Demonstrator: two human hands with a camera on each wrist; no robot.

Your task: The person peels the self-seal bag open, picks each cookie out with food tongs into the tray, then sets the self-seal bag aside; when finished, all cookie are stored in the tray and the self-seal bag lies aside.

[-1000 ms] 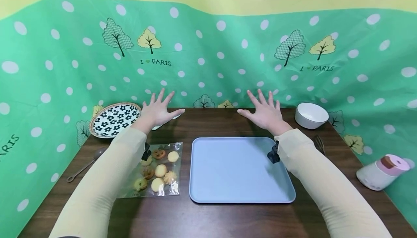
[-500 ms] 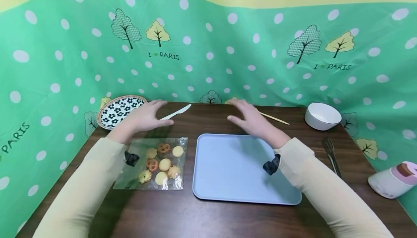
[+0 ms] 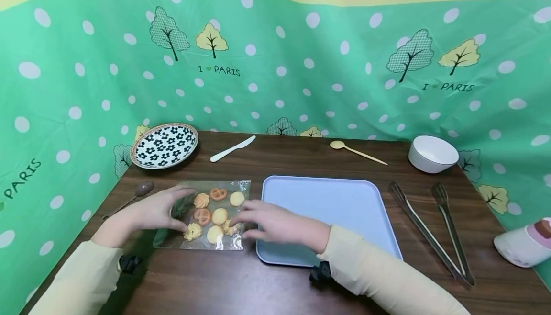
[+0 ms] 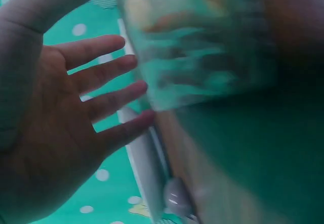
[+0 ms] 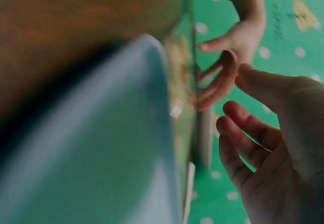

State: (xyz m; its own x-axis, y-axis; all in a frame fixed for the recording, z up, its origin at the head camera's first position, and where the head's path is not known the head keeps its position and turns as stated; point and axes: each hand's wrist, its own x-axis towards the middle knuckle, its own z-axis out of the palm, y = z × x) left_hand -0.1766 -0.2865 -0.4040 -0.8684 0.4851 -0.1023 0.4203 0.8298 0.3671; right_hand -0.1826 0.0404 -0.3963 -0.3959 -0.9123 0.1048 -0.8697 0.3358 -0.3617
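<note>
A clear plastic bag of cookies point(image 3: 174, 241) lies flat on the dark wooden table, with round, pretzel-shaped and swirled cookies showing through. My left hand point(image 3: 150, 212) hovers at the bag's left side, thumb and fingers spread apart. From the right, my right hand point(image 3: 275, 224) reaches over the left edge of the blue tray point(image 3: 323, 200), its fingertips overlapping the bag's right edge. Both hands hold nothing. In the right wrist view the right fingers point(image 5: 235, 158) are loosely bent, and the left hand faces them across the bag.
Behind the bag are a flower-patterned plate point(image 3: 165, 147) and a white knife point(image 3: 232, 149). A brown ladle point(image 3: 144, 188) lies left. Toward the right are a wooden spoon point(image 3: 357, 152), white bowl point(image 3: 432, 154), metal tongs point(image 3: 430, 238) and a pink-lidded jar point(image 3: 523, 245).
Both hands have come back from the far side of the table, the right one swinging left across the tray, and now flank the cookie bag. The bag and tray lie where they were.
</note>
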